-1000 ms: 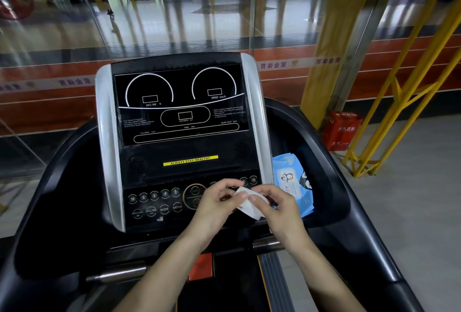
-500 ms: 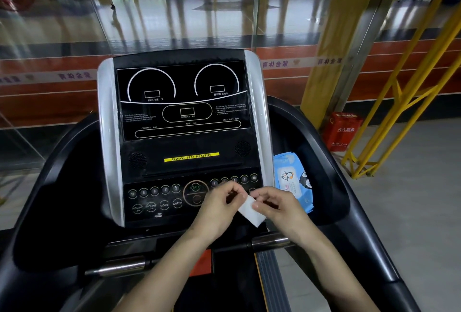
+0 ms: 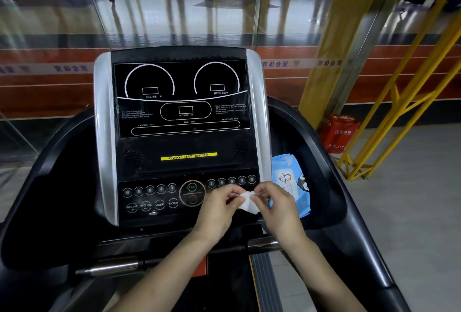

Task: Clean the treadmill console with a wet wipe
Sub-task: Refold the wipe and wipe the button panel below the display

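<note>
Both forearms are reaching in from below, and the left hand (image 3: 218, 209) and right hand (image 3: 278, 208) are meeting in front of the lower right of the black treadmill console with silver side rails (image 3: 183, 137), fingers curled and pinching a small folded white wet wipe (image 3: 248, 202) between them. Just left of the fingertips, the round START button (image 3: 192, 193) is showing, with INCLINE, MODE and ENTER keys further left. Above the fingers, a yellow strip (image 3: 188, 156) is reading ALWAYS STAY HEALTHY. Right of the fingers, a blue soft wipe packet with a penguin picture (image 3: 290, 182) is lying in the side tray. Grey floor is lying open further right.
</note>
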